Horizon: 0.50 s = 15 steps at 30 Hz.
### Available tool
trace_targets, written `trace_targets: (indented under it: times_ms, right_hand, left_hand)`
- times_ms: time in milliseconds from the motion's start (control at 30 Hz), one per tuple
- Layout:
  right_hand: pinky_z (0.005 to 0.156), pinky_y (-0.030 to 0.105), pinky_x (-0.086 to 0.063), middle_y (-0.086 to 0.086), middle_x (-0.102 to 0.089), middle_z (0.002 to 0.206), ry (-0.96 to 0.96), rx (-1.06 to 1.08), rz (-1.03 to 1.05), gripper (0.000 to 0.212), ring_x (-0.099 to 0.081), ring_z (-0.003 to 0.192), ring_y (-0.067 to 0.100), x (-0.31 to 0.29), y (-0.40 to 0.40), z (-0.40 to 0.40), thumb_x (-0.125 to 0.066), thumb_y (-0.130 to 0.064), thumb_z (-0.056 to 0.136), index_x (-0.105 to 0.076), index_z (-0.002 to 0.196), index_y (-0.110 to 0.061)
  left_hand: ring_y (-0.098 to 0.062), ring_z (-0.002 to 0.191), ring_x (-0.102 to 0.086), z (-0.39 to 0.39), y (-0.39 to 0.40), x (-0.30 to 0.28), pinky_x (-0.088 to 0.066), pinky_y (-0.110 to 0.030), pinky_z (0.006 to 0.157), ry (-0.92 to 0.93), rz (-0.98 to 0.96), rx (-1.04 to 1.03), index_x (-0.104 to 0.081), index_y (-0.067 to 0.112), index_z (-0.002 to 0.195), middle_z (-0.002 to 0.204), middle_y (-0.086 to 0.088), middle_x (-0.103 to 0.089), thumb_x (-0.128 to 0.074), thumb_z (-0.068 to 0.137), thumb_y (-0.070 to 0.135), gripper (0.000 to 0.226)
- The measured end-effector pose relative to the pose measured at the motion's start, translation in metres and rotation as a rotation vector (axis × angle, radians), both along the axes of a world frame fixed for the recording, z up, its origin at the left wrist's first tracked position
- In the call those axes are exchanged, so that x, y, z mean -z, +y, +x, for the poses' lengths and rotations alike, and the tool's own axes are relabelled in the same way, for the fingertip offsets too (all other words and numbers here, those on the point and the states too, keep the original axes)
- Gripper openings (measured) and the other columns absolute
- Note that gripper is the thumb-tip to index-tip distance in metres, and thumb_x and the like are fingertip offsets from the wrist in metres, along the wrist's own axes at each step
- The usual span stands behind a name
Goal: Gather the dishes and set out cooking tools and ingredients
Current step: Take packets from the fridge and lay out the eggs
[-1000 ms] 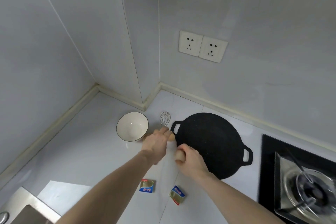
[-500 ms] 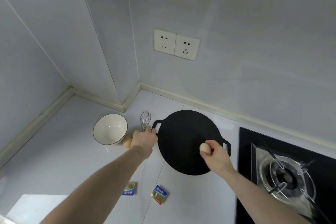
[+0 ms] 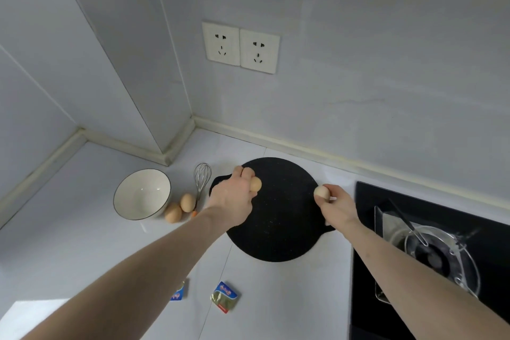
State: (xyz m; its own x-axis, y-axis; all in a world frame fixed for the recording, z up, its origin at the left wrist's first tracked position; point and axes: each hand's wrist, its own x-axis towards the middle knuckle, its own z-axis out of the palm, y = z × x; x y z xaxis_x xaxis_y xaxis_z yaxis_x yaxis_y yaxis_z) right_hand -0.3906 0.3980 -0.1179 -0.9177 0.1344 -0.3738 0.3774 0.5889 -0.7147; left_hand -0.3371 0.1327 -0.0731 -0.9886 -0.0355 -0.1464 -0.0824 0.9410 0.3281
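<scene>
Your left hand [image 3: 234, 196] has its grip curled round a brown egg [image 3: 255, 184] above the black griddle pan [image 3: 278, 218]; your right hand [image 3: 335, 203] pinches a paler egg [image 3: 321, 192] at the pan's right edge. Two eggs [image 3: 180, 207] lie on the tabletop [image 3: 82, 234] between bowl [image 3: 142, 194] and whisk [image 3: 202, 178].

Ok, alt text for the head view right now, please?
Each hand, left and right, holds an egg over a black griddle pan. Two more eggs lie between a white bowl and a whisk.

twin wall sockets [image 3: 240, 47], gas hob [image 3: 430, 251], white countertop [image 3: 82, 229]
</scene>
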Motion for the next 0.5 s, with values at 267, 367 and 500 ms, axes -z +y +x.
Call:
trace_targets:
  times_ms: [267, 367, 500]
  right_hand:
    - [0.091, 0.028, -0.047, -0.004, -0.061, 0.117, 0.005, -0.025, -0.106, 0.04, -0.061, 0.1, 0.017, 0.004, -0.018, 0.007, -0.07, -0.027, 0.092, -0.058, 0.13, -0.024]
    - [0.089, 0.027, -0.047, -0.005, -0.06, 0.115, 0.014, -0.035, -0.132, 0.038, -0.061, 0.101, 0.017, 0.005, -0.024, 0.012, -0.07, -0.027, 0.093, -0.058, 0.129, -0.024]
    - [0.085, 0.024, -0.046, -0.004, -0.062, 0.117, 0.013, -0.031, -0.159, 0.037, -0.062, 0.098, 0.015, 0.007, -0.023, 0.015, -0.071, -0.025, 0.092, -0.059, 0.127, -0.025]
  left_hand:
    - [-0.017, 0.078, -0.05, -0.025, 0.025, -0.007, -0.04, -0.033, 0.064, 0.021, -0.007, -0.002, -0.042, 0.021, 0.136, 0.134, -0.001, -0.045, -0.061, 0.096, 0.025, 0.044]
    - [-0.019, 0.083, -0.057, -0.029, 0.033, -0.007, -0.043, -0.031, 0.066, 0.02, 0.002, 0.003, -0.043, 0.02, 0.137, 0.134, -0.002, -0.046, -0.062, 0.096, 0.025, 0.046]
    - [-0.021, 0.087, -0.062, -0.029, 0.043, -0.002, -0.042, -0.03, 0.066, 0.008, -0.011, -0.003, -0.042, 0.02, 0.138, 0.135, -0.002, -0.045, -0.063, 0.096, 0.025, 0.047]
